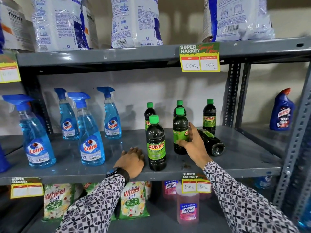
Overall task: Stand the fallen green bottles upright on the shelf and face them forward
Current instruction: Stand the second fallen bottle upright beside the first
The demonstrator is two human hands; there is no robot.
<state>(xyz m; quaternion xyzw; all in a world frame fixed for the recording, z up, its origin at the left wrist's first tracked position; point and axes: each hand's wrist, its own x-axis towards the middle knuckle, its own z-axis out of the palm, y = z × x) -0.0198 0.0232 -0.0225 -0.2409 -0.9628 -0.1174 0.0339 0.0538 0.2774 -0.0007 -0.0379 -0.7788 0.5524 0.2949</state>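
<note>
One dark green-capped bottle (212,142) lies toppled right of centre frame, base toward you, neck running back behind your right hand (191,140). That hand is nearer, fingers spread round the upright green-labelled bottle (180,132), label turned aside. Your left hand (132,161) rests flat and empty on the grey metal shelf (84,172), lower centre.

Both arms wear long sleeves of one patterned fabric: small black, white and grey diamond and pinwheel shapes repeating in a tight grid. The left sleeve (94,204) ends at the wrist, where a wristwatch (112,171) with a round dark face and a wide black strap (125,176) sits. The right sleeve (239,199) carries the same print and ends in a plain cuff at the wrist. Both hands are bare.
</note>
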